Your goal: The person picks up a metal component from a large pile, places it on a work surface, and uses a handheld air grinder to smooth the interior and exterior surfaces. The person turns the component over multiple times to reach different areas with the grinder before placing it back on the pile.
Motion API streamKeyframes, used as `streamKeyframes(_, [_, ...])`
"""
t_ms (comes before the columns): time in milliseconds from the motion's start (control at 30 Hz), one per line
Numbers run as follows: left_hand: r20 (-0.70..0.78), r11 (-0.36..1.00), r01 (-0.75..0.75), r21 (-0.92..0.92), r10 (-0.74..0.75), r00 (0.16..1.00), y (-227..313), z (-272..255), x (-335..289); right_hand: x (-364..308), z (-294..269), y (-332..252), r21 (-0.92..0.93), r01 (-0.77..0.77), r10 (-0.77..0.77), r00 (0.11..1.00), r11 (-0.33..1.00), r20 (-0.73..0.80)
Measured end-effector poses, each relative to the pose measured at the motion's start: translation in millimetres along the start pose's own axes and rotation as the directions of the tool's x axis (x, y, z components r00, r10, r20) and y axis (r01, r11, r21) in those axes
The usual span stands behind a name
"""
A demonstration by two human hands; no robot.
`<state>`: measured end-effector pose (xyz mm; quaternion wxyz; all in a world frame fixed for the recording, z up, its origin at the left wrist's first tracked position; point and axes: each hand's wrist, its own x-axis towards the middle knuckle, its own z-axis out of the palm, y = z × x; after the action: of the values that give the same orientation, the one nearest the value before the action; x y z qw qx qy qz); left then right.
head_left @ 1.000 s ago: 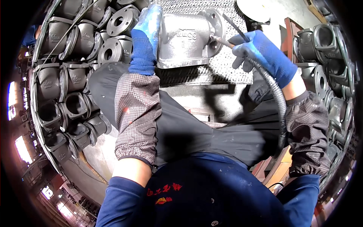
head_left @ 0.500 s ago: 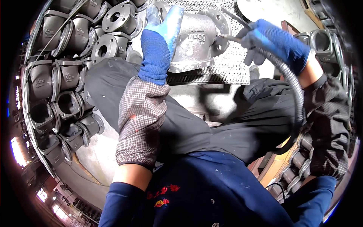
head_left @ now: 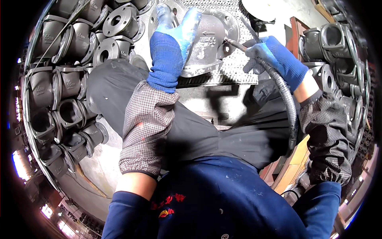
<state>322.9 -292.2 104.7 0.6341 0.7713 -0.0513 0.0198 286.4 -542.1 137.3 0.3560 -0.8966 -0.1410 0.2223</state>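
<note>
The left hand (head_left: pixel 174 36), in a blue glove, is spread in a wide V between thumb and fingers against the left part of a grey flanged casting (head_left: pixel 207 46), which lies on its side by the near edge of the mesh-topped counter (head_left: pixel 243 75), left of its near right corner. The right hand (head_left: pixel 275 59), also gloved, curls its fingers closed around a slim tool (head_left: pixel 235 44) on a ribbed cable (head_left: pixel 287 95); the tip is at the casting's right flange, though I cannot tell whether they touch.
</note>
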Motion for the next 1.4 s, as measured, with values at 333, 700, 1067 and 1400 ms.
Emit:
streamKeyframes(333, [0.052,0.97,-0.199,0.14,0.194,0.98,-2.0,-5.9,0.6,15.1,-20.0,-28.9,0.048,-0.349,0.345,0.936,0.936,0.077])
streamKeyframes(700, [0.044,0.953,-0.299,0.038,0.298,0.954,-21.2,-18.7,13.0,-3.9,-18.0,-23.8,0.197,-0.275,0.308,0.938,0.941,-0.159])
streamKeyframes(1067, [0.157,0.504,-0.65,0.569,0.709,0.687,-42.6,-48.7,36.8,-31.5,40.0,-48.7,0.783,-0.246,0.33,0.942,0.571,0.055])
streamKeyframes(1400, [0.038,0.949,-0.267,0.165,0.265,0.964,-37.5,-48.1,32.9,-22.0,71.8,-34.5,0.874,-0.19,0.333,0.942,0.447,0.034])
